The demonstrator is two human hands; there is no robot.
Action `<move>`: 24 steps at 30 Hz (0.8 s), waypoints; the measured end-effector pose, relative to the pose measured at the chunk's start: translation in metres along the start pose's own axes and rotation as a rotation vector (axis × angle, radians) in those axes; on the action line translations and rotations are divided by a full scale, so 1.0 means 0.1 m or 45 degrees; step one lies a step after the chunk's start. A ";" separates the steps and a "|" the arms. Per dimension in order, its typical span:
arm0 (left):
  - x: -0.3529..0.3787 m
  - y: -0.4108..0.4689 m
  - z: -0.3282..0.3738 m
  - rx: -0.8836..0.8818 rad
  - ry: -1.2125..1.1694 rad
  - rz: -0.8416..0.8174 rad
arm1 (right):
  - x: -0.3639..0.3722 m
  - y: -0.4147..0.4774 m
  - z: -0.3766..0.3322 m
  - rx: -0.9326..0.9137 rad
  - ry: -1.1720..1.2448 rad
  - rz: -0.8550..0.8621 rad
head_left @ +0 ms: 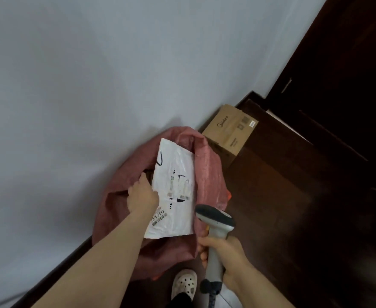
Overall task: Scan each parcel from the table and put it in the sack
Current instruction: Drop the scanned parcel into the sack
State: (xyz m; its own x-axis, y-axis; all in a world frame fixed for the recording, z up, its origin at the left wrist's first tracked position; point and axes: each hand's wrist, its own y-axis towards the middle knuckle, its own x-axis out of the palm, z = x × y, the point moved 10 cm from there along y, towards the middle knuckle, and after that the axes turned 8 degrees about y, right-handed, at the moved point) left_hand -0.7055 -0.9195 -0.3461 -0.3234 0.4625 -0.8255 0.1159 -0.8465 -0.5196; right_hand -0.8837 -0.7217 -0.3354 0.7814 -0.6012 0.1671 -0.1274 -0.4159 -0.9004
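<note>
Now doing: drop-off step, I reckon. The white parcel [175,185] is over the open mouth of the pink sack [209,174], label side up.
Left hand [142,194]: gripping the parcel's left edge.
Right hand [224,254]: wrapped round the scanner [216,221] handle, head near the parcel's lower corner.
Parcel spot: above the sack, not down inside yet.
Next move: probably just let go so it slides in, without the sack mouth folding shut.
Nearby: cardboard box [229,132] right beside the sack, by the wall.

cardboard box [229,132] (Midea print) | by white wall [93,74] | dark floor [271,196]
</note>
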 end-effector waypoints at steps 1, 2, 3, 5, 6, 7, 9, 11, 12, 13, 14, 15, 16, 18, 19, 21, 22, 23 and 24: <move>0.02 0.04 -0.03 0.017 0.111 0.002 | 0.01 0.04 0.00 0.007 -0.002 0.000; 0.07 0.05 -0.04 0.037 0.131 -0.026 | 0.01 0.06 0.00 0.010 -0.007 -0.002; 0.12 0.04 -0.03 0.062 0.120 -0.053 | 0.03 0.06 -0.01 0.009 -0.016 -0.005; 0.18 -0.04 -0.03 0.092 0.117 -0.090 | 0.06 0.02 -0.03 -0.003 -0.027 -0.023; 0.18 -0.10 -0.04 0.095 0.121 -0.106 | 0.09 -0.02 -0.05 -0.008 -0.032 -0.038; 0.17 -0.17 -0.05 0.092 0.119 -0.111 | 0.11 -0.08 -0.06 -0.014 -0.040 -0.056; 0.09 -0.35 -0.05 0.094 0.113 -0.104 | 0.15 -0.23 -0.08 -0.036 -0.049 -0.095; -0.03 -0.61 -0.04 0.103 0.112 -0.070 | 0.16 -0.43 -0.08 -0.071 -0.056 -0.141; -0.10 -0.77 -0.05 0.107 0.110 -0.049 | 0.16 -0.54 -0.07 -0.089 -0.066 -0.171; -0.17 -0.96 -0.06 0.114 0.113 -0.026 | 0.16 -0.68 -0.03 -0.108 -0.081 -0.203; -0.23 -1.17 -0.09 0.126 0.127 0.007 | 0.14 -0.82 0.02 -0.131 -0.095 -0.241; -0.30 -1.41 -0.13 0.141 0.149 0.057 | 0.13 -0.99 0.09 -0.156 -0.106 -0.285; -0.38 -1.66 -0.19 0.153 0.179 0.117 | 0.12 -1.17 0.17 -0.176 -0.117 -0.329; -0.51 -2.22 -0.39 0.154 0.259 0.221 | 0.09 -1.53 0.40 -0.198 -0.152 -0.400; -0.54 -2.52 -0.52 0.151 0.298 0.250 | 0.08 -1.72 0.54 -0.199 -0.173 -0.426; -0.58 -3.08 -0.83 0.135 0.352 0.287 | 0.09 -2.07 0.86 -0.175 -0.229 -0.474; -0.62 -3.34 -1.01 0.116 0.369 0.315 | 0.13 -2.23 1.04 -0.154 -0.268 -0.506; -0.66 -3.59 -1.21 0.091 0.378 0.349 | 0.20 -2.39 1.23 -0.134 -0.313 -0.547; -0.72 -3.81 -1.43 0.054 0.378 0.385 | 0.29 -2.54 1.43 -0.117 -0.359 -0.598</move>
State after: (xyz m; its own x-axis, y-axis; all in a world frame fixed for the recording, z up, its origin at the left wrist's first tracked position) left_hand -0.5920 -0.5924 -0.1197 0.0044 0.2419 -0.9703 0.1231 -0.9630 -0.2396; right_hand -0.7415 -0.5355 -0.1591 0.8987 -0.1359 0.4169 0.2312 -0.6609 -0.7139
